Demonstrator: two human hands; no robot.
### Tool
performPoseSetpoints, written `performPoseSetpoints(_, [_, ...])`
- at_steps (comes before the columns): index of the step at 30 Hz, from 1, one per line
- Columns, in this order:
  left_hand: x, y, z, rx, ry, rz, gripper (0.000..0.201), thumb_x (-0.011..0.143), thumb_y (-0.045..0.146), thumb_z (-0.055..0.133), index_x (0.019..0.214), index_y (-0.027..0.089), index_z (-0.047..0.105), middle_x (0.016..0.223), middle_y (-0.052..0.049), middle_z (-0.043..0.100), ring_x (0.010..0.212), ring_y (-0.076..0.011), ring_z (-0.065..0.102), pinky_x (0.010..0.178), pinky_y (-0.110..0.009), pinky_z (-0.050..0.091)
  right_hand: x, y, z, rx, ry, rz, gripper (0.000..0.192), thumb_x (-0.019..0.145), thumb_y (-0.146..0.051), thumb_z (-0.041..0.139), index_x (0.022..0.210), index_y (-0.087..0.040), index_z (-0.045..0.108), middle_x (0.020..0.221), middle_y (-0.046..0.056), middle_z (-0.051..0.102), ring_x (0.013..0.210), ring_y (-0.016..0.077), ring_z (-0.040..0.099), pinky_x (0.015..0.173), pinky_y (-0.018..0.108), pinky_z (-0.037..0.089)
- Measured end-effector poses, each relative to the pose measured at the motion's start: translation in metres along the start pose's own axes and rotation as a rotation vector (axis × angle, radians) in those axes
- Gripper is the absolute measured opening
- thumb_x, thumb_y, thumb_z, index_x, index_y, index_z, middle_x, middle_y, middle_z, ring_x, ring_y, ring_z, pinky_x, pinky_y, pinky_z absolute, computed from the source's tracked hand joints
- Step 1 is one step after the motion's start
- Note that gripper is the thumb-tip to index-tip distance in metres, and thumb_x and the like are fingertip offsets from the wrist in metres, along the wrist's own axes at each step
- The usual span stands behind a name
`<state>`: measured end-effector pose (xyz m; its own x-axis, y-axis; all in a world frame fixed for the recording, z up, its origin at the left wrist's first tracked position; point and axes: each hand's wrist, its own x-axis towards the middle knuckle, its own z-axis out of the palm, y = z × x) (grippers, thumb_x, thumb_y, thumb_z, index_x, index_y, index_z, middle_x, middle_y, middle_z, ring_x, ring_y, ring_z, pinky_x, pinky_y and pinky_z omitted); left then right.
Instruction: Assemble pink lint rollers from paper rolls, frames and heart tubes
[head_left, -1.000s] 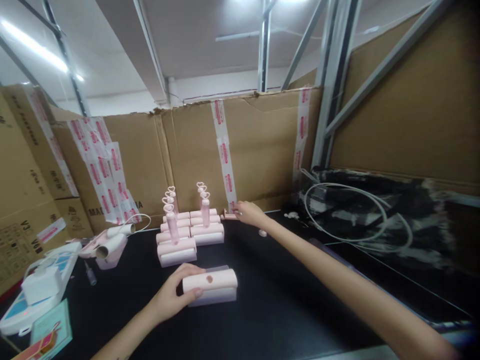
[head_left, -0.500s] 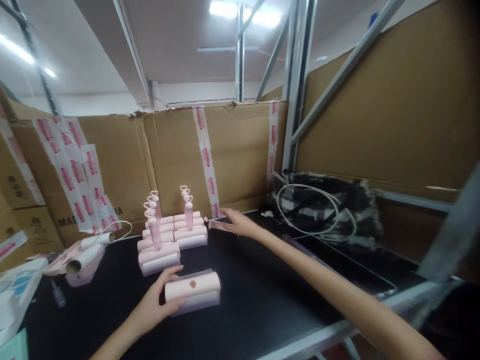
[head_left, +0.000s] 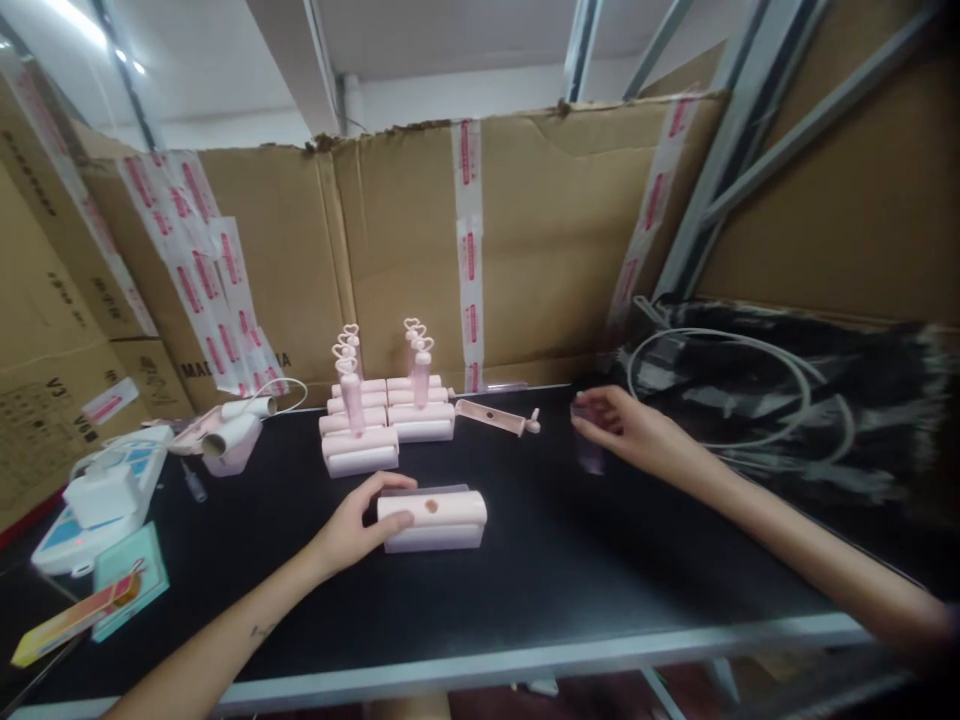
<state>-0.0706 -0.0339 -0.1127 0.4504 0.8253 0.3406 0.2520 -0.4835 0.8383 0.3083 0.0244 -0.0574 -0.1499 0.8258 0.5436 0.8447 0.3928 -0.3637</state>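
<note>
My left hand (head_left: 365, 522) is wrapped round the left end of a pale pink case (head_left: 450, 507), which has a rounded top and a small brown round mark. My right hand (head_left: 616, 422) pinches a translucent purple plastic piece (head_left: 589, 455) over the right side of the black table. Between the two hands, farther back, lies a flat pink strip (head_left: 491, 415) with a dark spot and a small pale knob at its right end. Behind my left hand stand several similar pink cases (head_left: 360, 452) in two rows, topped by clear pink tubes (head_left: 351, 400) with heart-shaped loops.
A white power strip (head_left: 97, 500), a teal card (head_left: 142, 575) and a yellow-orange box (head_left: 71, 622) lie at the left. Pink devices with cylinders (head_left: 240, 430) sit behind them. Taped cardboard (head_left: 397, 250) walls the back; a coiled white cable (head_left: 720, 335) lies right.
My right hand has moved right, away from beside the pink rows, and now holds the purple piece. The pink strip lies uncovered. My left hand keeps its hold; the view has tilted down.
</note>
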Motion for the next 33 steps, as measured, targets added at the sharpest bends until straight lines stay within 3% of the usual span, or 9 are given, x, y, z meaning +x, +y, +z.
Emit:
performPoseSetpoints(2, [0.002,-0.002,0.002,-0.021,0.028,0.0,0.028,0.081,0.039,0.059,0.098,0.017,0.062,0.11,-0.009,0.064,0.108,-0.0241,0.056,0.098,-0.036,0.038,0.007,-0.049,0.001,0.222,-0.002,-0.122,0.033,0.084,-0.04,0.05,0.112,-0.023,0.05,0.093,0.008,0.064,0.079,0.018,0.064,0.069,0.03,0.052])
performPoseSetpoints(5, [0.003,-0.003,0.004,-0.038,0.058,-0.006,0.027,0.08,0.039,0.06,0.094,0.016,0.064,0.108,-0.009,0.065,0.106,-0.0245,0.057,0.095,-0.036,0.041,0.009,-0.124,0.009,0.546,-0.074,-0.233,0.025,0.088,-0.039,0.046,0.098,-0.018,0.055,0.086,0.005,0.064,0.076,0.016,0.062,0.069,0.029,0.051])
performPoseSetpoints(7, [0.002,-0.001,0.005,-0.037,0.064,-0.008,0.028,0.081,0.039,0.059,0.096,0.016,0.064,0.108,-0.009,0.066,0.105,-0.024,0.058,0.094,-0.035,0.041,0.008,-0.157,0.018,0.599,-0.147,-0.309,0.021,0.087,-0.036,0.05,0.092,-0.017,0.055,0.082,0.004,0.063,0.072,0.0148,0.061,0.065,0.027,0.05])
performPoseSetpoints(9, [0.002,0.001,0.005,-0.035,0.066,-0.007,0.029,0.082,0.04,0.058,0.097,0.016,0.065,0.107,-0.009,0.066,0.104,-0.0237,0.058,0.094,-0.034,0.042,0.007,-0.173,0.025,0.57,-0.196,-0.369,0.016,0.084,-0.032,0.054,0.088,-0.016,0.056,0.079,0.003,0.062,0.07,0.0136,0.059,0.062,0.024,0.049])
performPoseSetpoints(20, [0.005,-0.002,0.003,-0.103,0.036,-0.03,0.031,0.079,0.041,0.061,0.098,0.017,0.062,0.103,-0.007,0.066,0.102,-0.0238,0.058,0.092,-0.034,0.042,0.0,-0.189,0.023,0.578,-0.253,-0.494,0.011,0.073,-0.014,0.055,0.082,-0.017,0.061,0.073,0.0,0.06,0.063,0.0096,0.054,0.056,0.019,0.046])
performPoseSetpoints(24, [0.001,-0.005,0.002,-0.074,-0.011,0.012,0.055,0.062,0.034,0.078,0.109,0.019,0.053,0.11,-0.006,0.061,0.107,-0.0245,0.055,0.094,-0.036,0.04,-0.005,-0.192,0.024,0.625,-0.34,-0.437,0.018,0.063,-0.008,0.052,0.075,-0.017,0.061,0.07,-0.001,0.062,0.064,0.0115,0.056,0.059,0.022,0.047])
performPoseSetpoints(26, [0.0,-0.006,0.003,-0.081,-0.008,0.01,0.068,0.059,0.031,0.08,0.116,0.021,0.046,0.111,-0.006,0.06,0.109,-0.0245,0.054,0.095,-0.037,0.039,-0.006,-0.19,0.03,0.79,-0.386,-0.337,0.015,0.064,-0.007,0.047,0.069,-0.017,0.057,0.068,0.0,0.062,0.063,0.0128,0.059,0.06,0.025,0.048])
performPoseSetpoints(29, [0.0,-0.008,0.005,-0.094,0.024,-0.051,0.069,0.058,0.031,0.081,0.116,0.019,0.046,0.108,-0.007,0.062,0.105,-0.0243,0.056,0.093,-0.037,0.041,-0.005,-0.185,0.048,1.2,-0.376,-0.195,0.012,0.064,-0.008,0.041,0.063,-0.018,0.048,0.058,-0.002,0.058,0.053,0.0134,0.058,0.055,0.028,0.049])
performPoseSetpoints(33, [0.002,-0.008,0.006,-0.067,0.055,-0.072,0.054,0.057,0.033,0.081,0.101,0.016,0.055,0.104,-0.007,0.063,0.1,-0.0233,0.058,0.089,-0.034,0.044,-0.009,-0.188,0.068,1.509,-0.25,-0.246,0.011,0.057,-0.009,0.04,0.058,-0.019,0.044,0.046,-0.005,0.048,0.039,0.0108,0.047,0.042,0.024,0.04])
